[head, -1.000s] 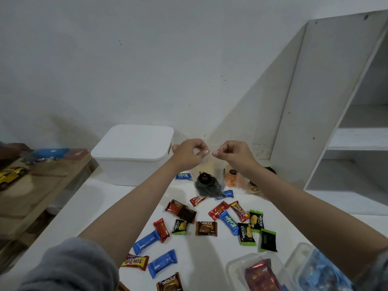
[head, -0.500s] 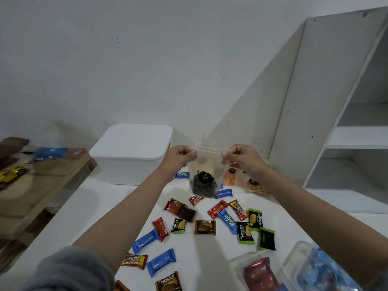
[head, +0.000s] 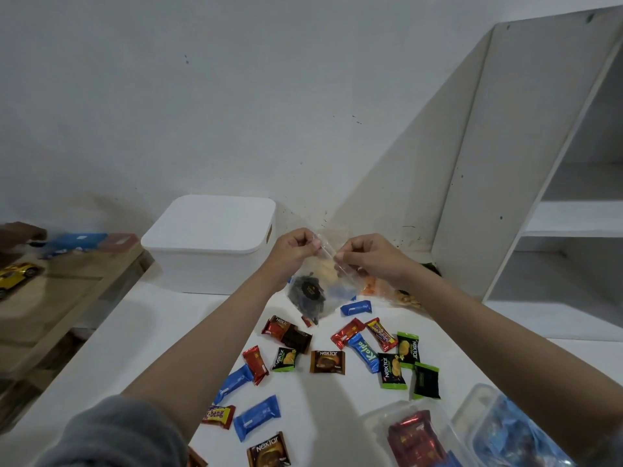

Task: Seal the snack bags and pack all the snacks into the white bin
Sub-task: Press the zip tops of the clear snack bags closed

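Observation:
I hold a clear zip bag (head: 312, 291) with a dark snack inside, lifted above the white table (head: 141, 332). My left hand (head: 293, 247) and my right hand (head: 367, 257) both pinch its top strip, close together. The bag hangs tilted to the left. The white bin (head: 209, 244) stands behind my left hand with its lid on. Several wrapped snacks (head: 327, 362) in red, blue, brown and green lie scattered on the table below. More clear bags with orange snacks (head: 374, 284) lie partly hidden behind my right wrist.
Two clear plastic tubs (head: 418, 436) with red and blue packets sit at the front right. A white shelf unit (head: 539, 183) rises at the right. A wooden bench (head: 57, 298) with a yellow toy car (head: 15, 274) is at the left.
My hands were together, then spread apart along the bag's top, and have now come close again. The bag swung and tilts left.

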Demonstrator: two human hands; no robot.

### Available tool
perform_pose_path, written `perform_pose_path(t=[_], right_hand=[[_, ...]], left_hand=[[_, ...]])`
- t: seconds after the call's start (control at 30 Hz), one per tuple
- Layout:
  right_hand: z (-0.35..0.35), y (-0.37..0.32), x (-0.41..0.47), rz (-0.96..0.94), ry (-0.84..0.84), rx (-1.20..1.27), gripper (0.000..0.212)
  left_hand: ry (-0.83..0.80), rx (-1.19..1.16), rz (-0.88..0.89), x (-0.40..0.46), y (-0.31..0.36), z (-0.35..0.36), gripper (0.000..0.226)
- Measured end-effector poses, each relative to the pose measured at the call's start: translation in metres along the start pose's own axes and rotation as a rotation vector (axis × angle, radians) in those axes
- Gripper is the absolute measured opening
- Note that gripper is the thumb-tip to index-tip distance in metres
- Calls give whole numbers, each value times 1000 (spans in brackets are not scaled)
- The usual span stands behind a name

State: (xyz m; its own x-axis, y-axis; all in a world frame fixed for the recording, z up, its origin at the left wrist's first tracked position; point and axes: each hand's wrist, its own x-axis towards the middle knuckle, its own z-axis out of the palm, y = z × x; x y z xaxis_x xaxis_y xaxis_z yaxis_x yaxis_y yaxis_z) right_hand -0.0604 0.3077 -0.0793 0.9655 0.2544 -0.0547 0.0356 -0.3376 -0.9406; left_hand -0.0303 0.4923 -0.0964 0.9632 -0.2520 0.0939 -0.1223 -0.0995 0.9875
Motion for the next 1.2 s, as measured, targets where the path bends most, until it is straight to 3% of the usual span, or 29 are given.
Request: perform_pose_path(t=[0.17,0.23,0.3,0.47,0.7,1.07,1.2], right_hand=[[1,2,3,77,91,75,12],[4,5,4,115,138,82,11],[8,10,4,144,207,67,12],[16,25,9,148,259,-37,17],[19,29,4,138,225,-19,10],[21,37,5,139,229,138,7],[21,41,7,145,243,130,6]], left_hand=[[68,107,-31,3,-3,3,15],[166,139,-114,6,-6,5,6],[224,145,-254,7,-7,8,16],[-61,32,-553,-1,-4,19,34],[-49,-136,-476,3,-9,28,19],[-7,-112,-331,-2,-24,21,24],[-25,-74,-303,-3,-24,21,10]])
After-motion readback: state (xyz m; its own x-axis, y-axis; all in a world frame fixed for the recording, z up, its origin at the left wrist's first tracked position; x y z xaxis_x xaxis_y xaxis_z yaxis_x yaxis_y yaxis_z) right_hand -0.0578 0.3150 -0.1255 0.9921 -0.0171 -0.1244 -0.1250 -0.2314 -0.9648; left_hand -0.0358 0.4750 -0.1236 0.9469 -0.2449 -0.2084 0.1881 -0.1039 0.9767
